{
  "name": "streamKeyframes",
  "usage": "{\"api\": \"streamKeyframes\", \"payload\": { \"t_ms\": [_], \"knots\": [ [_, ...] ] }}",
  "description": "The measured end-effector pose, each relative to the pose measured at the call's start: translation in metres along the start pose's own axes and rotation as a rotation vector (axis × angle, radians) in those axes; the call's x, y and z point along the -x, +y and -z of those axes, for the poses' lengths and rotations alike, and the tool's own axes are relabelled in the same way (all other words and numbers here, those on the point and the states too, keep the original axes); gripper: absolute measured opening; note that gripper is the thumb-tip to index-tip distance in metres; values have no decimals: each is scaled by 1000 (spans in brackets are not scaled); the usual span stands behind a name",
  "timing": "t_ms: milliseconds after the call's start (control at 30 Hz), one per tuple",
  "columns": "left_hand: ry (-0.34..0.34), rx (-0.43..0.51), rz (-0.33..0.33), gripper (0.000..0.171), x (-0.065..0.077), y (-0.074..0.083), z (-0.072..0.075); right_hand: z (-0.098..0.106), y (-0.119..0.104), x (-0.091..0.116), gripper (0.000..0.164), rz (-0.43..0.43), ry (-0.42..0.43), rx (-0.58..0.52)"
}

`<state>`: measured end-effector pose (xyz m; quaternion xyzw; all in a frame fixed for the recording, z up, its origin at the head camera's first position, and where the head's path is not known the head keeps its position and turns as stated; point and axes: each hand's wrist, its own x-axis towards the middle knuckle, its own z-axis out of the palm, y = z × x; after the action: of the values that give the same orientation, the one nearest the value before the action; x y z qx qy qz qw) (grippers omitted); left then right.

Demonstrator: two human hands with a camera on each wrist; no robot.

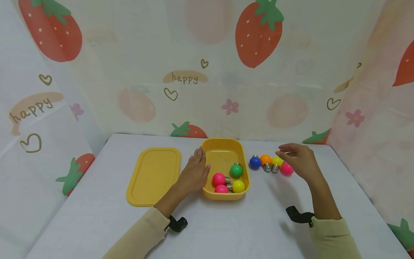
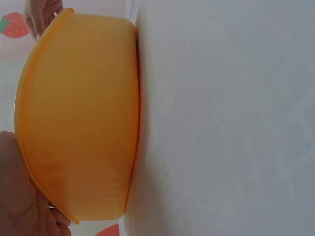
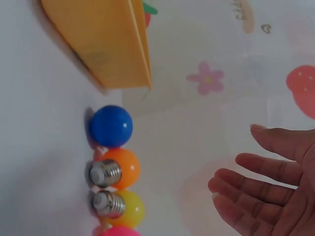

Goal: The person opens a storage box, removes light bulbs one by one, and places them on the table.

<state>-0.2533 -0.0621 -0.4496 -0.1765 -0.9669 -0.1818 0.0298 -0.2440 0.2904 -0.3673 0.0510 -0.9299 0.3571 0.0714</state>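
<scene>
A yellow plastic box [image 1: 226, 196] stands in the middle of the table, with two pink light bulbs, a green bulb [image 1: 236, 170] and a yellow bulb [image 1: 238, 186] inside. My left hand [image 1: 194, 172] rests against the box's left rim with straight fingers; the left wrist view shows the box's side wall [image 2: 83, 118] close up. To the right of the box lie a blue bulb [image 3: 112, 126], an orange bulb [image 3: 129, 167], a yellow bulb [image 3: 132, 209] and a pink bulb [image 1: 287, 169] in a row. Over the pink bulb hovers my right hand [image 1: 300, 161], holding nothing, its fingers loosely extended.
A flat yellow lid [image 1: 155, 176] lies on the white table [image 1: 245, 230] left of the box. Behind the table hangs a strawberry-print cloth [image 1: 145, 64], which also covers both sides.
</scene>
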Motion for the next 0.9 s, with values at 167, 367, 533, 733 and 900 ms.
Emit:
{"api": "streamKeyframes", "payload": {
  "t_ms": [167,367,533,733,900],
  "knots": [
    [2,0,-2,65,0,-1,-1,-10,-11,0,44,16,-15,-17],
    [4,-4,-2,66,-1,0,-1,-13,-19,3,42,36,-18,-16],
    [2,-12,-3,66,-1,1,-1,-14,-24,6,40,58,-35,-28],
    [1,-14,-4,66,-1,0,-1,-19,-32,7,37,90,-67,-36],
    [2,-14,-3,66,-1,0,-1,-27,-36,8,35,129,-97,-44]
  ]
}}
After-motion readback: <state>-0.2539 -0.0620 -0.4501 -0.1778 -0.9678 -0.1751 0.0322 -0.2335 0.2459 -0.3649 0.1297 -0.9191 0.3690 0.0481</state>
